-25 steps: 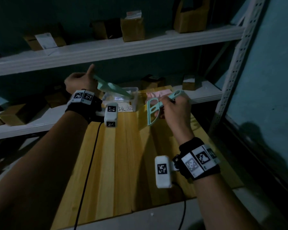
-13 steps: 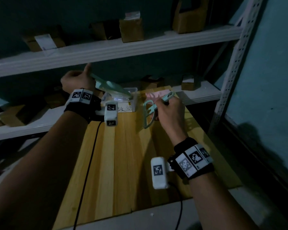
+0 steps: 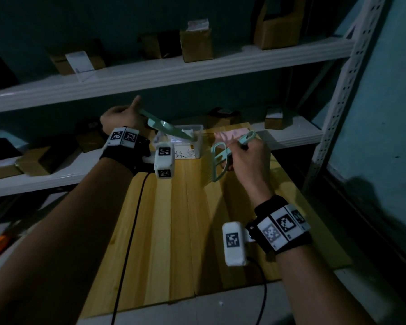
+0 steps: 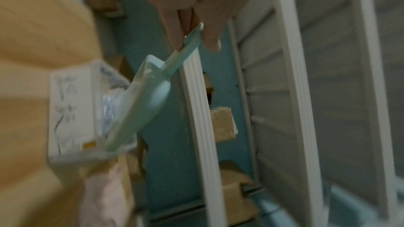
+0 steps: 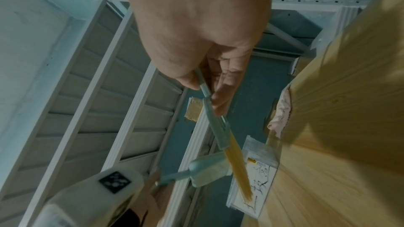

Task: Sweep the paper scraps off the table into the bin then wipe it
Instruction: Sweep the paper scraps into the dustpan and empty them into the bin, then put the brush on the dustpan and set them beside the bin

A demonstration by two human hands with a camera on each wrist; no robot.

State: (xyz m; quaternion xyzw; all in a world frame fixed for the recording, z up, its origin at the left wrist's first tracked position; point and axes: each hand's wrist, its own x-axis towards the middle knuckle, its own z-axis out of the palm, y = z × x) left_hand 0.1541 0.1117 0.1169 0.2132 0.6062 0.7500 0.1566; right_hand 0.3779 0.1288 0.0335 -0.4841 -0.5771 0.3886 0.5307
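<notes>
Left hand (image 3: 120, 118) raised, thumb up, gripping dustpan (image 3: 167, 127) handle, pan tipped into clear bin (image 3: 197, 134), right hand (image 3: 249, 160) clenched round brush (image 3: 218, 160) handle above wooden table (image 3: 174, 231).

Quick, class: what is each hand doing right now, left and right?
Left hand: grips the dustpan handle, tipped over the bin.
Right hand: grips the brush handle.

left hand (image 3: 122, 118) raised, fingers curled gripping; right hand (image 3: 250, 158) likewise, lower
</notes>
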